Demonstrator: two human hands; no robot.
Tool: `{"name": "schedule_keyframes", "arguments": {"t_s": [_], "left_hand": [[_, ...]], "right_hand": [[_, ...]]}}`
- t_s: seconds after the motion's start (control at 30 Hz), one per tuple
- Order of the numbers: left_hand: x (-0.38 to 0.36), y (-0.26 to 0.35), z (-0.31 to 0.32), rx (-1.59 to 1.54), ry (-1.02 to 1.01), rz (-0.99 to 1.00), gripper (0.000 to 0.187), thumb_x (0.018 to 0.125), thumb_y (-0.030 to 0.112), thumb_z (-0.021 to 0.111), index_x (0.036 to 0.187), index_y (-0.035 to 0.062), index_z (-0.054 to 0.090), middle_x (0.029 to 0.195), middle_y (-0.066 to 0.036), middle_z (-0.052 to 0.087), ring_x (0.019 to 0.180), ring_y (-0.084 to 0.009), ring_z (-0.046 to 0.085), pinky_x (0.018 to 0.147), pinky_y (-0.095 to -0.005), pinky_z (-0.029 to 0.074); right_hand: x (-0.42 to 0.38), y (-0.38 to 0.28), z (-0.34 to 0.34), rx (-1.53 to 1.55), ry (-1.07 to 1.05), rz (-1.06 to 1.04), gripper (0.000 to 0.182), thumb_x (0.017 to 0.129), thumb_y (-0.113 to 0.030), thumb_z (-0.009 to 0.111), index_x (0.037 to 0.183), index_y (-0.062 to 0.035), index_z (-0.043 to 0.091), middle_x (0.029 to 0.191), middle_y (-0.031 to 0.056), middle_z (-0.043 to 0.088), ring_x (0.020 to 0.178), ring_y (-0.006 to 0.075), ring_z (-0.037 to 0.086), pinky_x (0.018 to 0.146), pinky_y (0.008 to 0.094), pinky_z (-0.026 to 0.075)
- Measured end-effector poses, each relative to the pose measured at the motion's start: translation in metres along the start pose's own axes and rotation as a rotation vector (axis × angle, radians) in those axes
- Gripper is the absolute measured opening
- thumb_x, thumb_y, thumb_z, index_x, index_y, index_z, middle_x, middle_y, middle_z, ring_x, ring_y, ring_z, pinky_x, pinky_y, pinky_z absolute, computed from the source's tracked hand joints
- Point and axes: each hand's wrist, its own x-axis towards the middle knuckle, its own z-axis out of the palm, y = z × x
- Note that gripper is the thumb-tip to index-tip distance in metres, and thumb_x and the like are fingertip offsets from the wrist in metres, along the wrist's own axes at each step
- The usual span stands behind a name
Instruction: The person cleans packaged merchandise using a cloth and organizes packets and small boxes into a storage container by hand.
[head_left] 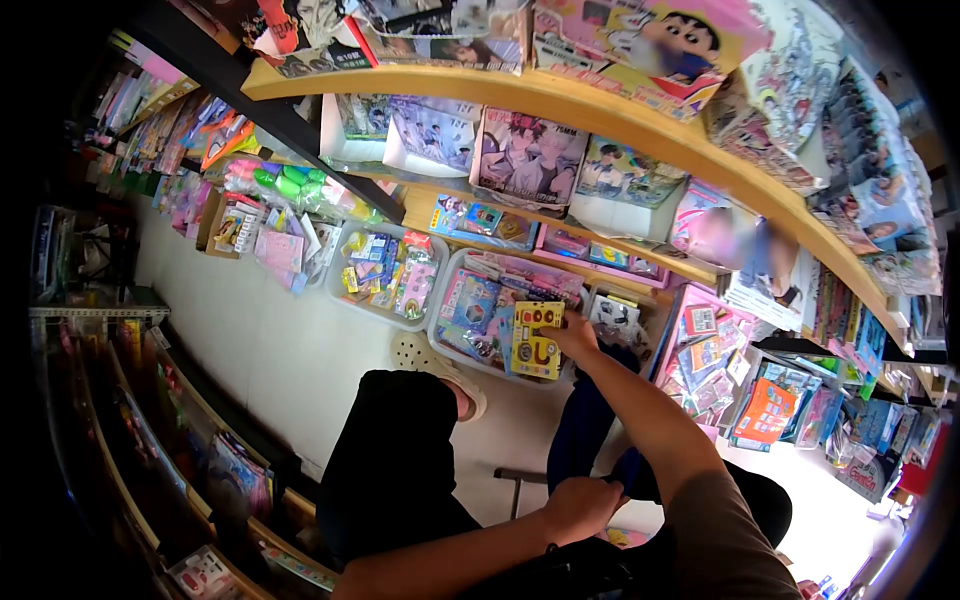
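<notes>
My right hand (574,338) grips the right edge of a yellow card-like package (538,340) with brown and red shapes on it. The package is above a clear plastic bin (440,338) filled with colourful stationery packs. Lower down, my left hand (585,508) is closed near my knee, beside dark blue cloth (582,425); whatever its fingers hold is too unclear to make out.
A second clear bin (342,290) of small packs stands to the left. Wooden shelves (480,82) with illustrated boxes curve overhead. Pink packs (705,365) lie at the right, more shelves (165,400) at the lower left. My clog (425,358) is on the floor.
</notes>
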Motion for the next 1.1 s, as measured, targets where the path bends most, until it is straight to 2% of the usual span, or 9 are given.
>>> {"name": "schedule_keyframes", "arguments": {"t_s": [0.23,0.33,0.4,0.43,0.5,0.63,0.73,0.93,1.1], "left_hand": [[0.009,0.023,-0.039,-0.24,-0.156,0.095,0.035,0.089,0.032,0.044,0.076,0.0014,0.052,0.068,-0.018,0.058,0.066,-0.0349,0.057,0.059,-0.0424,0.043],[0.012,0.023,-0.071,-0.503,-0.125,0.13,0.037,0.09,0.039,0.044,0.089,0.0036,0.056,0.079,-0.01,0.059,0.073,-0.02,0.056,0.066,-0.0347,0.043],[0.008,0.028,-0.089,-0.965,0.047,0.032,0.037,0.091,0.041,0.044,0.097,0.0075,0.059,0.085,0.003,0.057,0.077,-0.0088,0.05,0.071,-0.0256,0.042],[0.016,0.009,-0.081,-1.339,0.0,-0.107,0.039,0.092,0.038,0.043,0.108,0.0053,0.055,0.1,-0.002,0.058,0.091,-0.0122,0.053,0.084,-0.0272,0.041],[0.019,0.022,-0.093,-1.665,0.067,0.057,0.043,0.092,0.034,0.041,0.12,0.0016,0.045,0.117,-0.008,0.052,0.108,-0.0179,0.049,0.096,-0.0328,0.036],[0.028,0.028,-0.094,-1.685,0.104,0.145,0.046,0.093,0.033,0.037,0.125,0.0003,0.038,0.126,-0.012,0.046,0.118,-0.0249,0.042,0.101,-0.0415,0.029],[0.035,0.027,-0.094,-1.64,0.078,0.158,0.052,0.091,0.039,0.038,0.128,0.003,0.035,0.13,-0.011,0.042,0.12,-0.0272,0.04,0.102,-0.0426,0.028],[0.055,0.035,-0.098,-1.677,0.133,0.054,0.048,0.091,0.037,0.041,0.128,0.007,0.036,0.13,-0.008,0.042,0.121,-0.0219,0.038,0.101,-0.039,0.028],[0.081,0.034,-0.09,-1.534,0.291,0.032,0.05,0.091,0.04,0.039,0.127,0.0057,0.037,0.128,-0.01,0.044,0.118,-0.0251,0.04,0.101,-0.0399,0.028]], "right_hand": [[-0.07,-0.002,-0.085,0.667,-0.03,-0.136,0.027,0.084,-0.01,0.057,0.11,-0.0048,0.052,0.099,0.0043,0.06,0.09,0.0143,0.058,0.076,0.0288,0.049],[-0.134,-0.021,-0.132,0.797,0.059,-0.075,0.025,0.086,-0.011,0.054,0.11,-0.005,0.051,0.1,0.0047,0.059,0.091,0.0151,0.059,0.073,0.0308,0.051],[-0.163,-0.016,-0.157,0.83,0.205,-0.145,0.023,0.087,-0.013,0.053,0.109,-0.0059,0.051,0.097,0.004,0.06,0.086,0.0135,0.059,0.072,0.0285,0.049],[-0.174,-0.01,-0.168,0.832,0.283,-0.192,0.021,0.087,-0.014,0.053,0.107,-0.0062,0.052,0.096,0.0034,0.061,0.084,0.0126,0.058,0.071,0.0278,0.048],[-0.209,-0.021,-0.187,1.021,0.421,-0.296,0.021,0.088,-0.012,0.051,0.108,-0.0049,0.051,0.098,0.005,0.059,0.083,0.0128,0.058,0.072,0.0277,0.047],[-0.26,-0.022,-0.219,1.321,0.396,-0.273,0.027,0.09,-0.019,0.046,0.112,-0.004,0.046,0.1,0.0115,0.058,0.09,0.0216,0.059,0.079,0.0343,0.05],[-0.281,-0.015,-0.226,1.45,0.122,-0.139,0.036,0.084,-0.025,0.054,0.112,-0.0028,0.048,0.103,0.0158,0.058,0.088,0.027,0.061,0.077,0.0389,0.051],[-0.262,-0.024,-0.211,1.303,-0.21,-0.051,0.034,0.083,-0.021,0.055,0.109,0.0003,0.05,0.101,0.0163,0.06,0.089,0.0268,0.062,0.079,0.0368,0.051],[-0.253,-0.031,-0.215,1.257,-0.173,-0.034,0.034,0.082,-0.023,0.06,0.107,-0.0007,0.052,0.097,0.0131,0.061,0.082,0.021,0.063,0.074,0.0327,0.052]]}}
